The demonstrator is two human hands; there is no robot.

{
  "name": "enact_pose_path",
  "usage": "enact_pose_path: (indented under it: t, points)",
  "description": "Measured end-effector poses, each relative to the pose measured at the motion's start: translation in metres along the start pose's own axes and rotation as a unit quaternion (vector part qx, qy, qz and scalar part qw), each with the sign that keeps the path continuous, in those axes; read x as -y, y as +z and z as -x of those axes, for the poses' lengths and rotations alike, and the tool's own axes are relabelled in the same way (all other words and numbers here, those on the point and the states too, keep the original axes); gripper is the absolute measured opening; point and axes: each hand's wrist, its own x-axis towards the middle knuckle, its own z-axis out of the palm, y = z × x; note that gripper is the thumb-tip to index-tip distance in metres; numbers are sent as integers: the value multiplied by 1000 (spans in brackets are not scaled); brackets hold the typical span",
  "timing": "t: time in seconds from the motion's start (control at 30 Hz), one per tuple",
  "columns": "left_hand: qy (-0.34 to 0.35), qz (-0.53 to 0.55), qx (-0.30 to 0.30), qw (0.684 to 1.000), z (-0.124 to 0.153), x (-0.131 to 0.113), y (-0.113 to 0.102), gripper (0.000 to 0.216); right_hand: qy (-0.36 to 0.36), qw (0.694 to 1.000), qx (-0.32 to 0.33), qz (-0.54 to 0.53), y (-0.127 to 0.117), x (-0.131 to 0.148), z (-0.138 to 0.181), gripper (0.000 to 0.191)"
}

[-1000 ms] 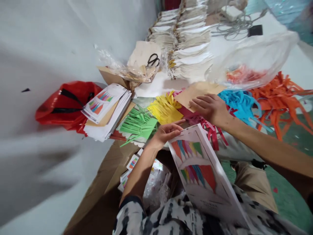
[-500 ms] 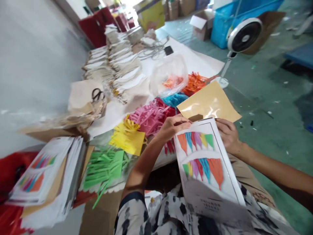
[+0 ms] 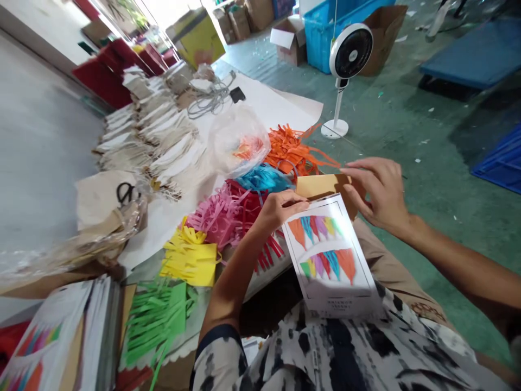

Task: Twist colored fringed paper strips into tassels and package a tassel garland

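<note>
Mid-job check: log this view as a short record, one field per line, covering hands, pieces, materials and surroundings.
Left hand: holds the printed packet by its top edge
Right hand: at the tan card's right end; grip unclear
Packet: two pictured rows of coloured pennants face up
Fringe, left to right: green bundle, yellow bundle, pink bundle, red bundle, blue bundle, orange bundle
Floor: white fan, blue platform
</note>
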Motion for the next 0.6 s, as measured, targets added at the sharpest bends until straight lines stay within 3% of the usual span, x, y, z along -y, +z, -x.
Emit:
enact_pose_path:
  t: [0.2,0.33,0.47,0.6]
  points:
    - [-22,-5,12,1000,-10,0,2,35,25,982,111,-148,13,1,-49,38]
    - [-34,6,24,999,-15,7,2,37,74,958,165,-225,22,-7,-60,36]
    - [-38,6,30,999,-21,14,3,36,120,939,174,-271,30,-14,-67,37]
    - [-42,12,20,999,-26,21,3,37,125,917,232,-299,31,-34,-73,39]
